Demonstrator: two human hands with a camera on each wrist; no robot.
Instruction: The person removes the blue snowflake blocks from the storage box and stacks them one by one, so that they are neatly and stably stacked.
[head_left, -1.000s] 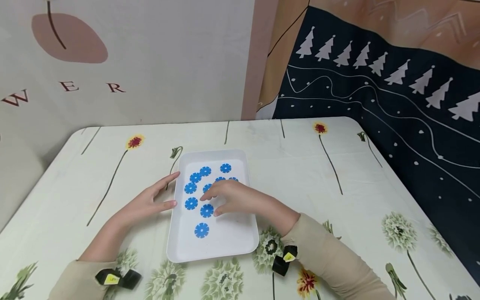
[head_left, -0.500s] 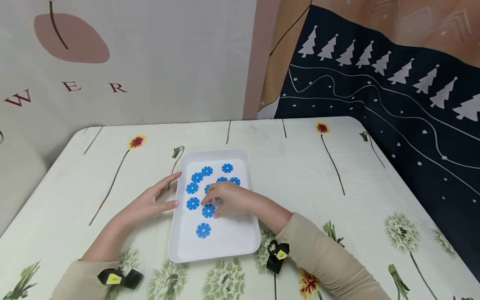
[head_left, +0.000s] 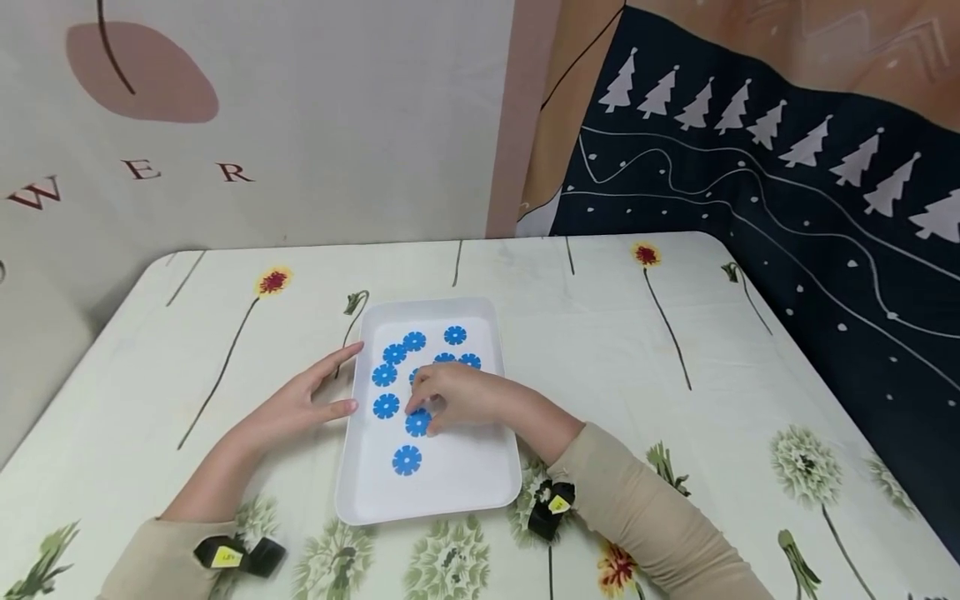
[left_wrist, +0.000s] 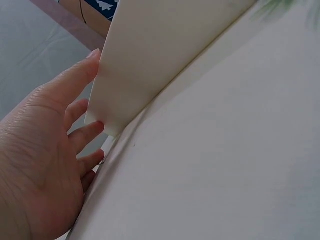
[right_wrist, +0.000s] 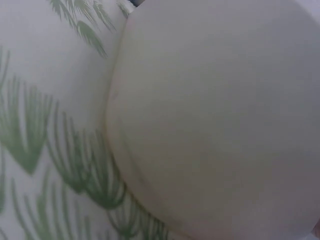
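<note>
A white tray [head_left: 427,500] lies on the table, holding several blue notched snowflake discs [head_left: 407,460]. My left hand [head_left: 296,406] rests at the tray's left side, fingers extended and thumb spread. In the left wrist view, the fingertips of the left hand [left_wrist: 47,130] touch the tray's outer wall [left_wrist: 155,55]. Over the middle of the tray, my right hand [head_left: 468,396] pinches a blue snowflake disc [head_left: 417,423] between thumb and fingers, low to the tray floor. This hand partly covers other discs behind it. The right wrist view shows mostly the tray's outer wall [right_wrist: 215,120].
A flower-print cloth [head_left: 585,333] covers the table around the tray. A pale wall hanging [head_left: 360,125] stands behind the table, and a dark one with white trees [head_left: 750,192] runs along the right. Each sleeve carries a black wrist camera [head_left: 551,510].
The right hand's fingers have drawn in around the disc near the tray's middle, and the right wrist has shifted slightly left. The left hand stays at the tray's side.
</note>
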